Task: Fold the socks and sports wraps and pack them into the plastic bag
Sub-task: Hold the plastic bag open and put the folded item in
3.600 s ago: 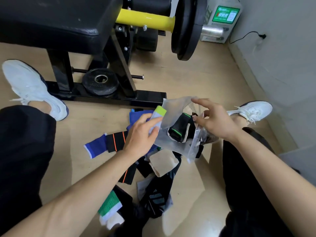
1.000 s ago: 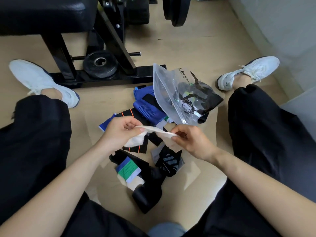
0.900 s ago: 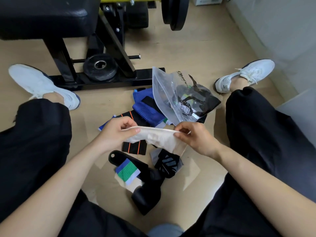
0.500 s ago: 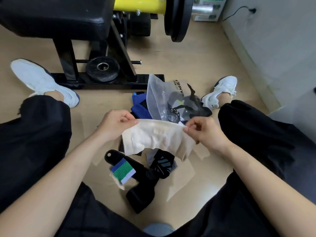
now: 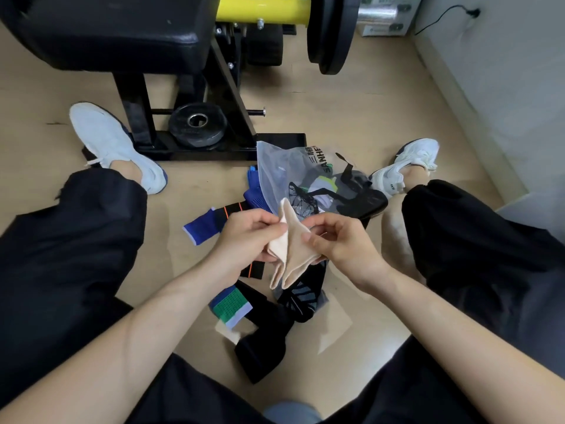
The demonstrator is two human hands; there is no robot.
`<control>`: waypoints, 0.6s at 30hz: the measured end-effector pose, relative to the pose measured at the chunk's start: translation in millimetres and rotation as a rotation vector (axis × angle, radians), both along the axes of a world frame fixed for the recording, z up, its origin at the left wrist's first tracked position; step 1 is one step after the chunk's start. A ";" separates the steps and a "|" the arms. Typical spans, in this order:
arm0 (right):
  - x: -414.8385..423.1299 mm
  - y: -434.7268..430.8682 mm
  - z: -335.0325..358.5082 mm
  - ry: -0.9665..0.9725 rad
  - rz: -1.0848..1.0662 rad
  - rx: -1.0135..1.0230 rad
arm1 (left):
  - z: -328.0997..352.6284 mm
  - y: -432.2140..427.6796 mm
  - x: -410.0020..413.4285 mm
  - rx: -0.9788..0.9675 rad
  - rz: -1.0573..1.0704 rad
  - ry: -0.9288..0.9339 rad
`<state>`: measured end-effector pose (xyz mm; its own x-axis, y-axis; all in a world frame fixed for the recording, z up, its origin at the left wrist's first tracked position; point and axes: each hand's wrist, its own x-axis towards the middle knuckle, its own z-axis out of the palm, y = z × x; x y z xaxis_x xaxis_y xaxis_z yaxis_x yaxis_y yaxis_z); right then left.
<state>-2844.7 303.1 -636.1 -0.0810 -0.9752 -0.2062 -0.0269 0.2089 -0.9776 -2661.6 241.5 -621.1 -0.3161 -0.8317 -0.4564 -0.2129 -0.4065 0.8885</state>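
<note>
Beige sock [image 5: 292, 249], folded lengthwise, points up-and-away, pinched between left hand [image 5: 244, 237] and right hand [image 5: 342, 243] fingers.

A single wide-angle view is given, taken from the wearer's head and directed forward and steeply down at the floor between the spread legs. The plastic bag [image 5: 308, 175] is seen near the middle of the frame, with the forearms entering from the lower edge close below it. Beyond the bag, a black weight bench [image 5: 195, 87] is taken in at the upper edge.
</note>
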 end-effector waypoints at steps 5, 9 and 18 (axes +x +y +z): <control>0.9 9.6 -3.6 -0.054 0.040 0.003 | -3.1 13.9 -8.9 0.082 -0.041 0.091; -3.9 10.4 -7.2 0.138 0.051 -0.030 | -6.9 14.9 -9.4 0.141 -0.082 0.180; -27.9 6.4 -6.0 0.295 0.216 -0.052 | -6.9 -12.0 15.1 -0.503 -0.170 -0.117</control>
<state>-2872.6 309.5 -642.1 0.0793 -0.9848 -0.1543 -0.3468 0.1178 -0.9305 -2646.5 229.5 -628.0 -0.4359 -0.8983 -0.0557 -0.3475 0.1110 0.9311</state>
